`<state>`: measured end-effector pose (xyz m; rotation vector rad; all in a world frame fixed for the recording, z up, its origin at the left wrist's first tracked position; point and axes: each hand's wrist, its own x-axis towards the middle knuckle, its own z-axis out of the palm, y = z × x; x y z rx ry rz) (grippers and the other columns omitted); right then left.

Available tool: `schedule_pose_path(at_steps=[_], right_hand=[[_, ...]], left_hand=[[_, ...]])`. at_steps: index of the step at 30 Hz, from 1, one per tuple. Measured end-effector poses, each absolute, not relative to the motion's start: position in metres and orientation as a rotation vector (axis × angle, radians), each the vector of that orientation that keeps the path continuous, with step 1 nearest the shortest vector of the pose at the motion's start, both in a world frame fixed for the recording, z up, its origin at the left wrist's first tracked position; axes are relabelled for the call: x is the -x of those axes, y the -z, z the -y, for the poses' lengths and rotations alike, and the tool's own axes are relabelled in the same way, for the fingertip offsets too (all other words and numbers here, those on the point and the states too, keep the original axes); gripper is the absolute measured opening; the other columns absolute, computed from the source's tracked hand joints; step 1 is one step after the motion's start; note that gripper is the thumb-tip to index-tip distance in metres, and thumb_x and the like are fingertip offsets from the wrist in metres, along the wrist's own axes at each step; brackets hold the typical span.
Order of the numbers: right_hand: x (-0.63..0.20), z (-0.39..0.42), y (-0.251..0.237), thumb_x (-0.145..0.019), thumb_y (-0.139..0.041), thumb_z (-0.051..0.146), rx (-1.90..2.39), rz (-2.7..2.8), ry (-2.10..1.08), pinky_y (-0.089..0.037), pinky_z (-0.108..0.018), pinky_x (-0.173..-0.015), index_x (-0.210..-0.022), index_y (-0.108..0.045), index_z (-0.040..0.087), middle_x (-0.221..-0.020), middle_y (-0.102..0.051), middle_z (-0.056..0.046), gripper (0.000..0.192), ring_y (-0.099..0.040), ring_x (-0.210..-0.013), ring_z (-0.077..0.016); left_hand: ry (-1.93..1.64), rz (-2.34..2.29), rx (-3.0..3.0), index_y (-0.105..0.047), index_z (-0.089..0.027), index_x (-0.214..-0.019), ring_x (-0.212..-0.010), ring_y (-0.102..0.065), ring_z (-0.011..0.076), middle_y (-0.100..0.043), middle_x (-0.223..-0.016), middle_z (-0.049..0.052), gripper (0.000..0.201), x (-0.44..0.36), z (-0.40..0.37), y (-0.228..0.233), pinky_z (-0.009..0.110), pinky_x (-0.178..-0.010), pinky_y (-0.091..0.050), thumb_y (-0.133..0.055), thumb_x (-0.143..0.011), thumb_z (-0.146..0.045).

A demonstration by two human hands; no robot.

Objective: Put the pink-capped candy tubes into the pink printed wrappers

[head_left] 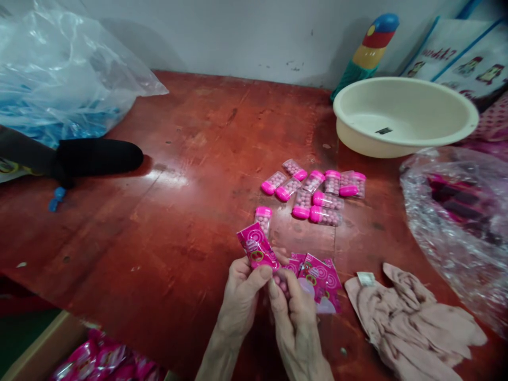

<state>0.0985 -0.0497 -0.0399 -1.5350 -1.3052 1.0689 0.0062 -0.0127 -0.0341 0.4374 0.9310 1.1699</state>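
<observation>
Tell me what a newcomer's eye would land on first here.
Probably the two hands, left hand and right hand, low in the middle, pinching a pink packet. Beyond them a cluster of pink-capped candy tubes lies on the red table, with a cream basin at the far right.

No wording can be read with certainty. The white poster (456, 53) leaning on the wall carries dark red letters, perhaps "cake", too blurred to confirm. The pink sachet (257, 247) in the left hand (240, 301) shows a round logo, illegible.
</observation>
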Motion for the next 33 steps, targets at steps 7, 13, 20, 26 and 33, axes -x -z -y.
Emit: schedule_pose_path(at_steps=[7,13,20,26,33], right_hand=[[-0.095,0.048,0.042,-0.085,-0.047,0.049,1.470,1.016,-1.348,-0.048,-0.025,-0.055,-0.105,-0.061,0.021,-0.082,-0.065,-0.007,0.038,-0.061,-0.074,-0.0198],[-0.093,0.049,0.043,-0.082,-0.051,0.049,1.488,0.883,-1.315,-0.050,-0.026,-0.058,-0.102,-0.061,0.021,-0.085,-0.064,-0.007,0.036,-0.061,-0.079,-0.0204],[-0.094,0.040,0.033,-0.086,-0.048,0.048,1.315,0.666,-1.591,-0.036,-0.016,-0.036,-0.083,-0.058,0.018,-0.059,-0.050,0.003,0.031,-0.047,-0.045,-0.0080],[-0.095,0.049,0.047,-0.082,-0.051,0.051,1.437,0.818,-1.420,-0.048,-0.022,-0.051,-0.094,-0.060,0.020,-0.075,-0.062,-0.004,0.034,-0.058,-0.064,-0.0156],[-0.088,0.059,0.062,-0.081,-0.055,0.047,1.599,0.719,-1.261,-0.051,-0.027,-0.077,-0.115,-0.053,0.020,-0.112,-0.061,-0.010,0.043,-0.058,-0.101,-0.0223]], left_hand=[[-1.153,-1.053,-0.328,-0.071,-0.015,-0.085,-0.046,-0.052,0.0077,-0.071,-0.085,0.008,0.021,-0.014,0.015,0.029,0.018,-0.039,-0.034,-0.062,-0.076,-0.033],[-1.121,-1.044,-0.351,-0.069,-0.016,-0.079,-0.049,-0.050,0.0079,-0.066,-0.070,0.003,0.016,-0.020,0.019,0.032,0.018,-0.047,-0.039,-0.062,-0.077,-0.030],[-1.023,-1.081,-0.326,-0.067,-0.014,-0.084,-0.035,-0.034,0.0059,-0.047,-0.044,-0.005,0.035,-0.019,0.022,0.036,0.017,-0.032,-0.026,-0.058,-0.077,-0.047],[-1.102,-1.148,-0.390,-0.069,-0.015,-0.087,-0.036,-0.042,0.0079,-0.063,-0.054,0.003,0.035,-0.017,0.019,0.034,0.020,-0.036,-0.034,-0.059,-0.076,-0.046],[-1.066,-1.103,-0.562,-0.069,-0.015,-0.100,-0.081,-0.063,0.0209,-0.071,-0.093,0.011,0.035,-0.023,0.022,0.028,0.030,-0.077,-0.047,-0.050,-0.084,-0.041]])
